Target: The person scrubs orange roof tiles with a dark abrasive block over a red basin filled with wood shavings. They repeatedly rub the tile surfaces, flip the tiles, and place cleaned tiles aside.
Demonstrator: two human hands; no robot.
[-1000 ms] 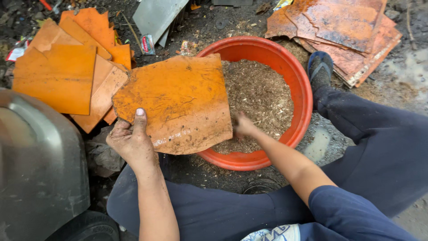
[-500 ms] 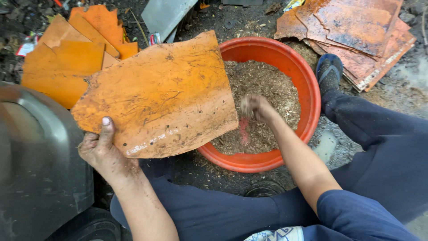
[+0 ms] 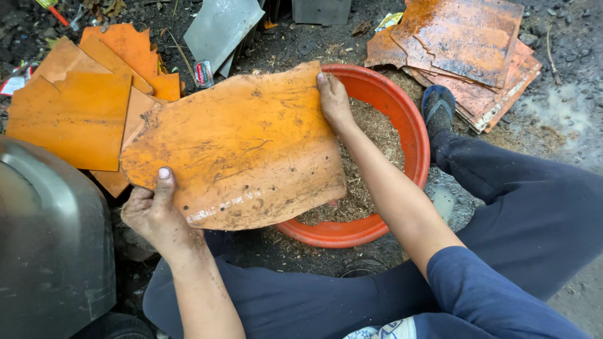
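**Both hands on the orange sheet, over the basin**

Looks like the turn-or-shift stage: the sheet (image 3: pixel 235 154) hangs flat above the red basin (image 3: pixel 411 135) of sawdust. Next move wants a steady two-hand carry, I'd guess. It's scuffed, muddy, ragged-edged. Left hand (image 3: pixel 156 213) pinches the near edge, thumb on top; right hand (image 3: pixel 333 97) clamps the far corner.
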